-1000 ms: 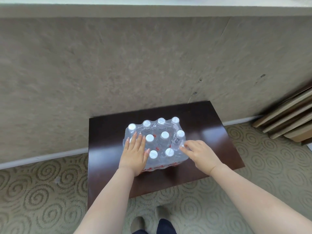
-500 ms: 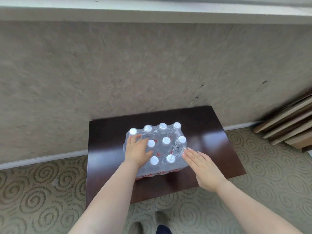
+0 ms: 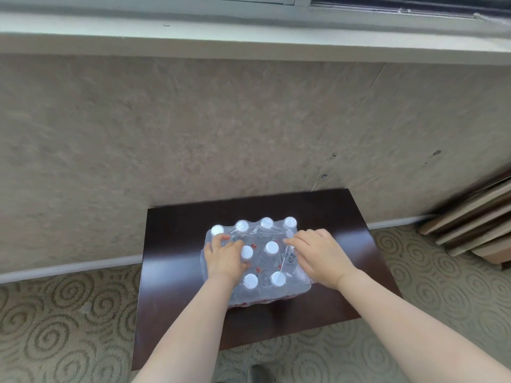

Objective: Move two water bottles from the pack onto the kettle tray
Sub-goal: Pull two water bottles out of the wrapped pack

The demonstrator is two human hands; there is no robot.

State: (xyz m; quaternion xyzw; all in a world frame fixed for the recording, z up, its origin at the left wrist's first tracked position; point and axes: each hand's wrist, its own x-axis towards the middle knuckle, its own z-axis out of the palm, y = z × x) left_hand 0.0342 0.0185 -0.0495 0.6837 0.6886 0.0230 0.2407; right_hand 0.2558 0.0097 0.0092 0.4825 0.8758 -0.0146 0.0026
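From the head camera, a shrink-wrapped pack of water bottles (image 3: 255, 261) is seen standing on a dark brown low table (image 3: 345, 244), which is set against a beige textured wall (image 3: 193, 128). The pack sits near the middle of the tabletop. White caps are visible through the clear film: four in the far row at the pack's 12 o'clock edge, two in the middle, two in the near row at 6 o'clock. A printed label is seen on a bottle at the pack's 3 o'clock side, its text too small to read.

The left hand (image 3: 225, 258) is laid on top of the pack at its 9 o'clock side, fingers curled and pressed into the film — whether the wrap is actually pinched cannot be told. The right hand (image 3: 320, 257) is placed over the pack's 3 o'clock edge, fingers bent and reaching toward the 12 o'clock corner, fingertips touching the film just beside the far right cap; it is neither flat nor closed around a bottle, and a firm grasp cannot be confirmed.

All bottles are seen inside the wrap. A patterned carpet (image 3: 63, 313) with swirl motifs is seen around the table. At 3 o'clock of the table, stacked wooden boards (image 3: 475, 217) are leaned near the wall. A pale window sill (image 3: 221, 31) runs across the top — 12 o'clock in the view.
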